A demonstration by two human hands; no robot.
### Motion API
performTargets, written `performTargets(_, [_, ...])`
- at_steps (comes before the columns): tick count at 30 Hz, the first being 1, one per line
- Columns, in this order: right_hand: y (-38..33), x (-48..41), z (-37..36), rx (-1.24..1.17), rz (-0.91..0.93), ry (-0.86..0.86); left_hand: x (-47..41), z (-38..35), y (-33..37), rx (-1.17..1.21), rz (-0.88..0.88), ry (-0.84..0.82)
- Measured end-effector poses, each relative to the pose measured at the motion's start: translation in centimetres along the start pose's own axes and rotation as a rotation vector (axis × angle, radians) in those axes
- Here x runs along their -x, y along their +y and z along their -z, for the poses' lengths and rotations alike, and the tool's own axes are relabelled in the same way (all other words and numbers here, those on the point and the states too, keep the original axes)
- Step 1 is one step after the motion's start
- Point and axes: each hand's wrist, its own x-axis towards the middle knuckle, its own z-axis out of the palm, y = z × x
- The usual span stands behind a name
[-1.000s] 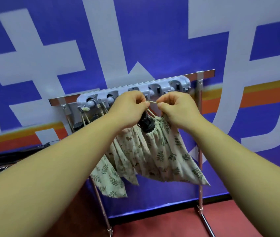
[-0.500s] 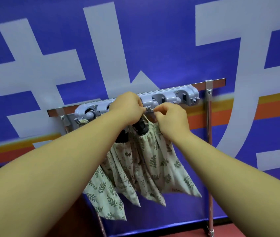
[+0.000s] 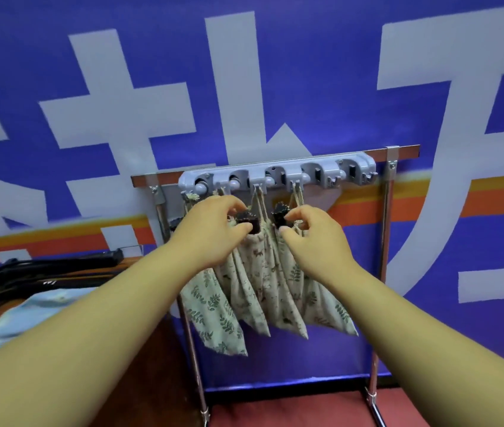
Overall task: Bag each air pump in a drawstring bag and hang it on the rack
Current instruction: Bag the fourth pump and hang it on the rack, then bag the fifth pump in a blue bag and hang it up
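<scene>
Air pumps in drawstring bags hang vertical off the rack between left hand and right hand; fingers half-curled, hold unclear.

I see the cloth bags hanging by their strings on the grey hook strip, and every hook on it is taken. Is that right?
Not quite. The cloth bags do hang by their strings on the grey hook strip, but not every hook is taken. The head view shows the hooks at its right end bare.
</scene>
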Motion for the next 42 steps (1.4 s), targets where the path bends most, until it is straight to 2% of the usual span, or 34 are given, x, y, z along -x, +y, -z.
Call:
performTargets(3, [-4.1, 3.3, -1.9, 0.058, 0.052, -0.209, 5.1, 3.1, -3.3, 0.000, 0.072, 0.006])
performTargets(6, [-8.8, 6.3, -4.3, 0.075, 0.094, -0.345, 10.5, 6.4, -7.8, -0.015, 0.148, 0.028])
performTargets(14, [-20.3, 12.5, -14.1, 0.027, 0.189, -0.491, 23.3, 14.0, -20.4, 0.031, 0.371, 0.081])
performTargets(17, [-23.0, 15.0, -18.8, 0.010, 0.210, -0.583, 27.0, 15.0, -24.4, 0.090, 0.452, 0.049])
performTargets(21, [-25.4, 18.3, -23.8, -0.001, 0.218, -0.695, 30.7, 15.2, -28.0, 0.120, 0.478, 0.013])
performTargets(27, [-27.1, 21.3, -28.1, -0.039, 0.275, -0.728, 34.1, 15.0, -31.6, 0.153, 0.509, -0.035])
performTargets(32, [-27.2, 22.6, -30.2, -0.029, 0.350, -0.684, 35.0, 14.1, -33.0, 0.152, 0.444, -0.082])
performTargets(38, [-26.9, 22.8, -30.4, -0.001, 0.405, -0.650, 34.6, 13.5, -33.0, 0.056, 0.442, -0.041])
performTargets(42, [-27.0, 22.6, -30.4, -0.009, 0.378, -0.661, 34.4, 13.5, -32.7, 0.024, 0.458, -0.032])
